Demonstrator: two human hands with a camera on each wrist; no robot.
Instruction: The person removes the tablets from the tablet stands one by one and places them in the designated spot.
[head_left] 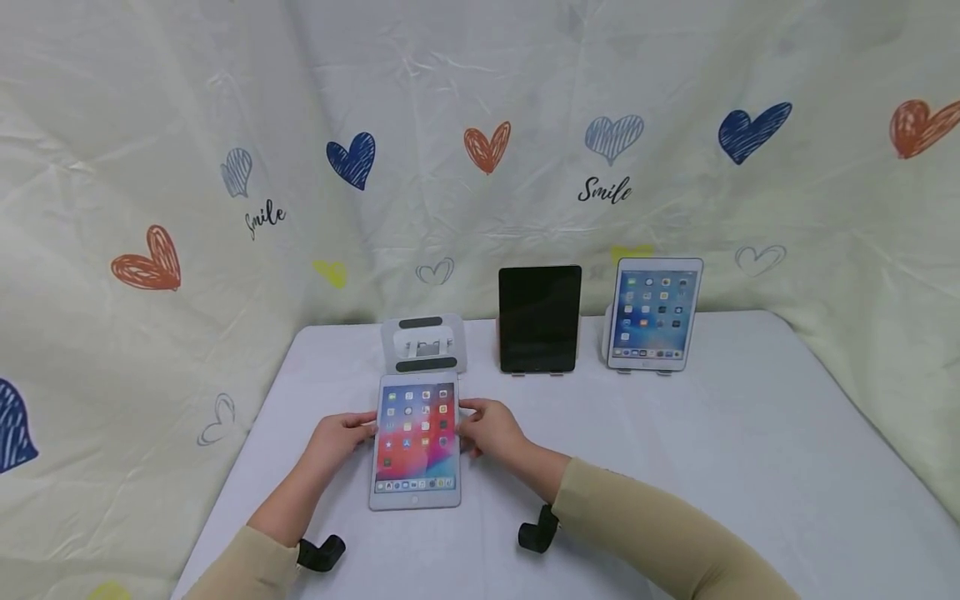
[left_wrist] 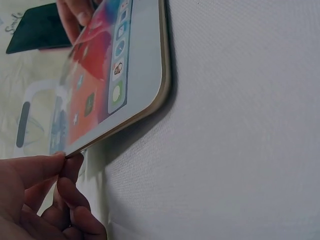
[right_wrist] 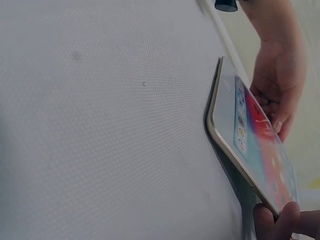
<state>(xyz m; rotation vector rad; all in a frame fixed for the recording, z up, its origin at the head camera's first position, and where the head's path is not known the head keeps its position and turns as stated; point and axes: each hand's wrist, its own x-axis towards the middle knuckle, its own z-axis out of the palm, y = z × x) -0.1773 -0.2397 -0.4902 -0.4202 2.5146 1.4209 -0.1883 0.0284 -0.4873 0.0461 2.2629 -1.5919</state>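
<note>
A white tablet (head_left: 416, 442) with a lit screen of app icons on a red and blue background is held between both hands. My left hand (head_left: 335, 440) pinches its left edge between thumb and fingers. On the opposite edge, my right hand (head_left: 491, 429) pinches it the same way. In the left wrist view the tablet (left_wrist: 145, 70) slants, its home-button end low over the cloth and its other end raised. Just beyond its top edge stands a white tablet stand (head_left: 426, 365) with two black pads.
A tablet with a dark screen (head_left: 540, 319) leans on a stand at the back middle. To its right, another white tablet with a lit blue screen (head_left: 655, 314) rests on a stand. White cloth covers the table (head_left: 750, 433); a heart-printed curtain (head_left: 540, 67) hangs behind.
</note>
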